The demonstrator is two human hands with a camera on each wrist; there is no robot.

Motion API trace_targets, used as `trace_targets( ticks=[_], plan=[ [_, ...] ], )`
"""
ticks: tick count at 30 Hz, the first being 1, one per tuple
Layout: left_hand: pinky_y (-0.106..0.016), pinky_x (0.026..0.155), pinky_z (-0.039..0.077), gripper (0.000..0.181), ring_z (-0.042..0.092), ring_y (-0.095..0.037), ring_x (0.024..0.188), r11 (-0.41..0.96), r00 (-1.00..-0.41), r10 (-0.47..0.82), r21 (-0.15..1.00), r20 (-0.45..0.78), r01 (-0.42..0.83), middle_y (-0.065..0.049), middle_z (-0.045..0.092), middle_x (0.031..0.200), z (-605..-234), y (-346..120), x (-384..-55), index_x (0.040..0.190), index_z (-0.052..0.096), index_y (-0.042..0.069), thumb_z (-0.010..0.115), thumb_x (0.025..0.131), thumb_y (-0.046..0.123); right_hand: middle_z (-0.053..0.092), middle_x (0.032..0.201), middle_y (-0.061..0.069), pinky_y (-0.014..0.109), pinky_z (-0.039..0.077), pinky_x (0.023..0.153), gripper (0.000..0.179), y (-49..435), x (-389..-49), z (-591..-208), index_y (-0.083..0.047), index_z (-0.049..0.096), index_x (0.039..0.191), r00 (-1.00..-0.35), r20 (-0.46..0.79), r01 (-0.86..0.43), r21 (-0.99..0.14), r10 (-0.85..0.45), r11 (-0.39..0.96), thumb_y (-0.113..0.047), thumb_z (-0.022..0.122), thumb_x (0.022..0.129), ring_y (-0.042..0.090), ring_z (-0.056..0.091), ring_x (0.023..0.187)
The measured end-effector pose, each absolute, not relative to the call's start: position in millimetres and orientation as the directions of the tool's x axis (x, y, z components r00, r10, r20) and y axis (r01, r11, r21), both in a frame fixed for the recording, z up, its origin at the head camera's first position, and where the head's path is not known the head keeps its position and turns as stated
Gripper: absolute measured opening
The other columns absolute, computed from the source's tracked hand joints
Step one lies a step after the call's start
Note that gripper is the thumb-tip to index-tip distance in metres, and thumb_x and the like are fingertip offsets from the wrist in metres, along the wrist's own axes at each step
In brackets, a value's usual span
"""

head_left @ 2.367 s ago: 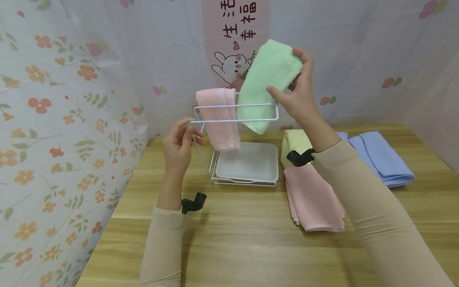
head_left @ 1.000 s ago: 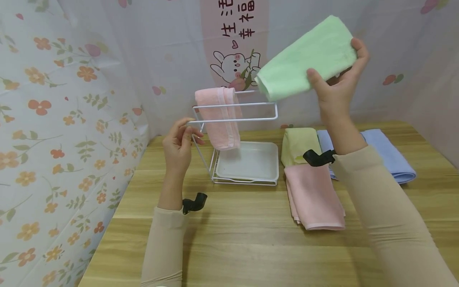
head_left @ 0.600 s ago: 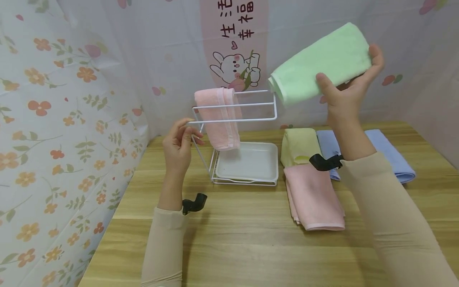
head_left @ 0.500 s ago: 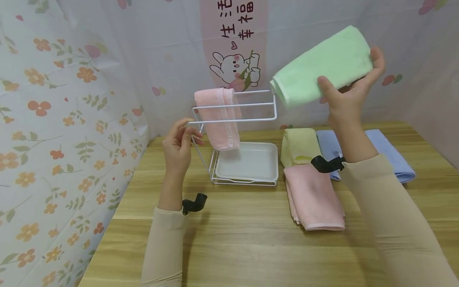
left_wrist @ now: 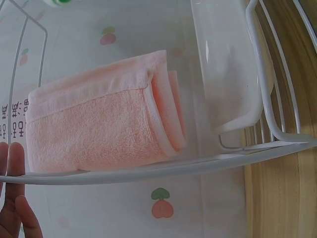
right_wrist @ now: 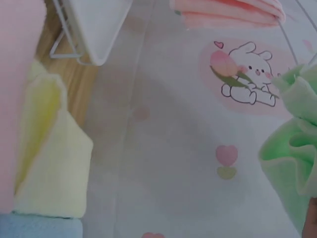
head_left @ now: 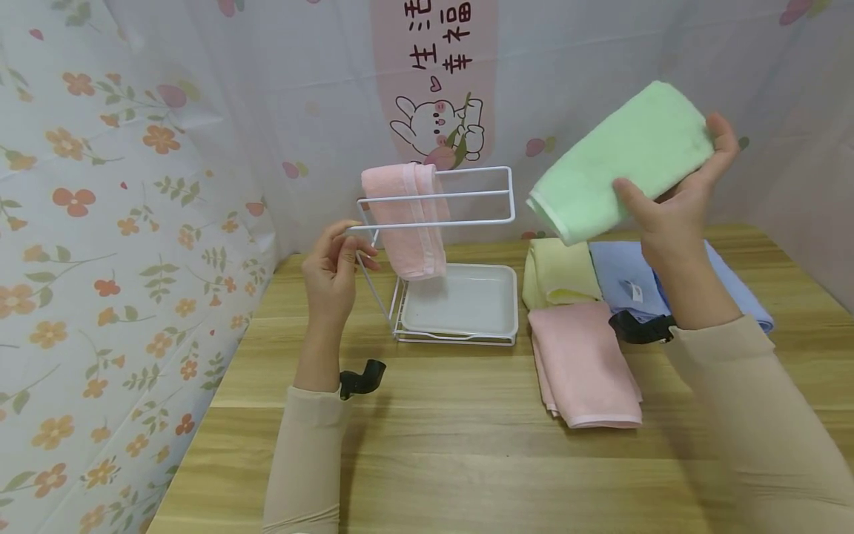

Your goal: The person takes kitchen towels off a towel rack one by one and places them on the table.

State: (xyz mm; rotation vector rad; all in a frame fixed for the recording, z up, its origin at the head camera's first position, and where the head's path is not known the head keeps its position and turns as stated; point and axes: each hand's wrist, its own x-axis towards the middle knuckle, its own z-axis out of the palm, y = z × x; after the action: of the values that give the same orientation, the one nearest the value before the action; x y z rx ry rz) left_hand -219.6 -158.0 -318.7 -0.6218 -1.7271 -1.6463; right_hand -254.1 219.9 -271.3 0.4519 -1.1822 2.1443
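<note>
A folded green towel (head_left: 627,163) is raised to the right of the white wire rack (head_left: 467,222), gripped by my right hand (head_left: 687,200) with the thumb on its near face. In the right wrist view the same towel's folded edges (right_wrist: 292,158) show at the right border. My left hand (head_left: 333,274) holds the rack's upper left corner, fingers about the wire. A folded pink towel (head_left: 403,222) hangs over the left part of the rack's top bars, and its folds (left_wrist: 99,124) fill the left wrist view. Under it, a white tray (head_left: 480,300) sits on the rack's base.
On the wooden table (head_left: 427,460), right of the rack, lie a folded yellow towel (head_left: 560,271), a second pink towel (head_left: 587,371) in front of it, and blue towels (head_left: 623,278) partly hidden behind the right forearm. A printed curtain (head_left: 320,89) hangs behind.
My right hand has drawn the green towel off the rack's top bars, out to the right, and then lowered it somewhat. The left hand, rack and hanging pink towel have stayed in place.
</note>
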Motion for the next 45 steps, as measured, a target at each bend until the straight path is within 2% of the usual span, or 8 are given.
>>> trace_targets(
  ticks=[6, 14, 17, 24, 29, 38, 41, 45],
  plan=[
    [-0.027, 0.055, 0.059, 0.016, 0.065, -0.011, 0.055, 0.099, -0.665, -0.104, 0.673, 0.739, 0.733, -0.026, 0.062, 0.071, -319.2, -158.8, -219.7, 0.112, 0.055, -0.015, 0.047, 0.100, -0.007, 0.039, 0.137, 0.013, 0.027, 0.059, 0.074, 0.094, 237.1, -243.9, -284.9, -0.022, 0.027, 0.139, -0.795, 0.530, -0.606, -0.684, 0.294, -0.405, 0.031, 0.062, 0.070, 0.028, 0.046, 0.114],
    [-0.025, 0.055, 0.058, 0.016, 0.064, -0.006, 0.056, 0.091, -0.665, -0.097, 0.672, 0.741, 0.735, 0.012, 0.068, 0.074, -319.1, -158.0, -219.3, 0.113, 0.054, -0.015, 0.047, 0.100, -0.008, 0.036, 0.139, 0.016, 0.024, 0.059, 0.077, 0.085, 261.5, -231.8, -308.4, -0.015, 0.026, 0.139, -0.787, 0.585, -0.608, -0.686, 0.195, -0.399, 0.035, 0.050, 0.074, 0.027, 0.045, 0.116],
    [-0.024, 0.055, 0.058, 0.016, 0.064, -0.007, 0.055, 0.086, -0.665, -0.098, 0.672, 0.740, 0.735, 0.006, 0.068, 0.073, -319.0, -157.6, -219.8, 0.113, 0.054, -0.015, 0.047, 0.100, -0.009, 0.034, 0.140, 0.015, 0.022, 0.059, 0.079, 0.084, 270.3, -224.5, -314.7, -0.015, 0.027, 0.139, -0.802, 0.576, -0.587, -0.712, 0.157, -0.387, 0.036, 0.048, 0.075, 0.026, 0.044, 0.118],
    [-0.024, 0.055, 0.058, 0.016, 0.065, -0.009, 0.055, 0.084, -0.662, -0.098, 0.669, 0.743, 0.738, -0.024, 0.063, 0.071, -320.2, -158.7, -220.9, 0.112, 0.054, -0.015, 0.047, 0.100, -0.006, 0.036, 0.139, 0.016, 0.024, 0.061, 0.076, 0.084, 290.8, -208.7, -329.0, -0.017, 0.026, 0.142, -0.844, 0.535, -0.507, -0.774, 0.035, -0.380, 0.035, 0.043, 0.079, 0.024, 0.051, 0.114],
    [-0.024, 0.054, 0.058, 0.017, 0.065, -0.009, 0.055, 0.082, -0.658, -0.094, 0.665, 0.747, 0.742, -0.015, 0.066, 0.071, -320.1, -159.4, -221.1, 0.113, 0.054, -0.015, 0.048, 0.101, -0.005, 0.038, 0.135, 0.011, 0.022, 0.061, 0.070, 0.085, 305.2, -198.9, -339.7, -0.018, 0.021, 0.146, -0.876, 0.480, -0.450, -0.847, -0.046, -0.284, 0.033, 0.045, 0.082, 0.017, 0.059, 0.106],
    [-0.023, 0.054, 0.057, 0.016, 0.064, -0.009, 0.055, 0.089, -0.649, -0.094, 0.656, 0.755, 0.750, -0.018, 0.065, 0.071, -320.6, -159.4, -222.4, 0.113, 0.054, -0.015, 0.047, 0.100, -0.009, 0.043, 0.128, 0.008, 0.024, 0.060, 0.059, 0.088, 322.8, -182.1, -353.3, -0.017, 0.017, 0.150, -0.887, 0.429, -0.407, -0.901, -0.173, -0.150, 0.032, 0.045, 0.083, 0.010, 0.064, 0.096],
    [-0.023, 0.053, 0.056, 0.017, 0.063, -0.008, 0.055, 0.094, -0.652, -0.094, 0.659, 0.752, 0.746, -0.027, 0.062, 0.071, -319.9, -158.9, -222.1, 0.113, 0.054, -0.015, 0.046, 0.099, -0.012, 0.043, 0.130, 0.005, 0.025, 0.060, 0.056, 0.089, 328.3, -177.8, -357.6, -0.017, 0.016, 0.151, -0.887, 0.412, -0.391, -0.911, -0.210, -0.134, 0.033, 0.044, 0.083, 0.009, 0.065, 0.094],
    [-0.023, 0.053, 0.056, 0.016, 0.063, -0.008, 0.055, 0.095, -0.657, -0.096, 0.664, 0.747, 0.741, -0.022, 0.064, 0.071, -319.4, -159.2, -221.0, 0.113, 0.054, -0.015, 0.047, 0.099, -0.009, 0.046, 0.130, 0.003, 0.029, 0.060, 0.052, 0.090, 336.7, -172.7, -363.3, -0.018, 0.015, 0.153, -0.890, 0.380, -0.364, -0.925, -0.251, -0.107, 0.033, 0.043, 0.084, 0.009, 0.068, 0.091]
  ],
)
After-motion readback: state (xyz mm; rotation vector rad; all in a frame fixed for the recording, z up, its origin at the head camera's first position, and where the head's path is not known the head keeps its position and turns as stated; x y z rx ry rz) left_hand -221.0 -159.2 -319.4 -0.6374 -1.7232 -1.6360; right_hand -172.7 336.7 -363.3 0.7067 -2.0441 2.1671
